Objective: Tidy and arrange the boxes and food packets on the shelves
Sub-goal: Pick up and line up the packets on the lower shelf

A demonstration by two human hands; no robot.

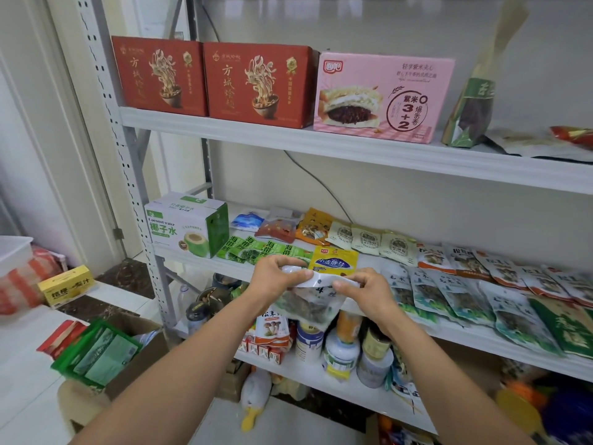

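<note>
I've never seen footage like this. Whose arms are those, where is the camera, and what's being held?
No machine here: a person wears one camera on the head, looking forward and down, so the arms are theirs. The left hand and right hand pinch the top of a clear-fronted packet of dark dried food, in front of the middle shelf, where many packets lie beside a coconut water box. Above stand two red boxes and a pink box.

On the upper shelf (pixel 321 144) a red box (pixel 160 75), a second red box (pixel 260 85) and a pink box (pixel 383 97) are set side by side. On the middle shelf (pixel 199 261) a coconut-water box (pixel 189 226) is stood at the left, and flat packets (pixel 465 284) are laid in overlapping rows beside it.
</note>
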